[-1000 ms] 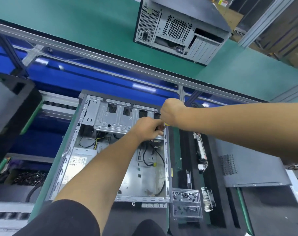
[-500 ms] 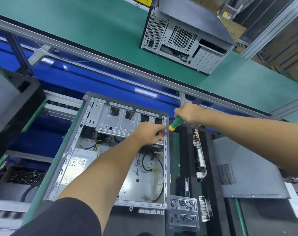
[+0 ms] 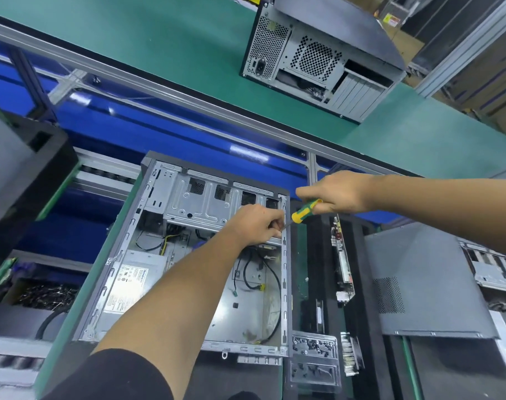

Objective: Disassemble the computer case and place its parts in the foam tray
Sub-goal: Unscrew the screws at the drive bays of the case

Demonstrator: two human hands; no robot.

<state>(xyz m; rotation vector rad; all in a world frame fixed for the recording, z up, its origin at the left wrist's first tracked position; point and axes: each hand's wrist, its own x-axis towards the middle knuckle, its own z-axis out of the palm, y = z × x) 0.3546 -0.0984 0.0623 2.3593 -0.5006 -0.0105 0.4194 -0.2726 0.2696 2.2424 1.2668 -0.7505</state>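
Observation:
The open computer case (image 3: 130,255) lies on its side in front of me, with its drive cage (image 3: 199,200), power supply (image 3: 133,281) and loose cables showing. My left hand (image 3: 257,225) is curled at the case's right rail beside the drive cage, gripping something small that I cannot make out. My right hand (image 3: 335,193) grips a green and yellow screwdriver (image 3: 305,210) whose tip points at my left hand. The black foam tray (image 3: 361,255) lies to the right of the case and holds circuit boards (image 3: 342,261) standing in slots.
A grey side panel (image 3: 425,281) lies on the foam tray at the right. A second computer case (image 3: 318,56) stands on the green conveyor (image 3: 159,39) at the back. Black foam (image 3: 20,171) sits at the left, above a bin of screws (image 3: 44,295).
My right hand has drawn back to the right, away from my left hand, bringing the screwdriver handle into view. My left hand has stayed at the case's right rail.

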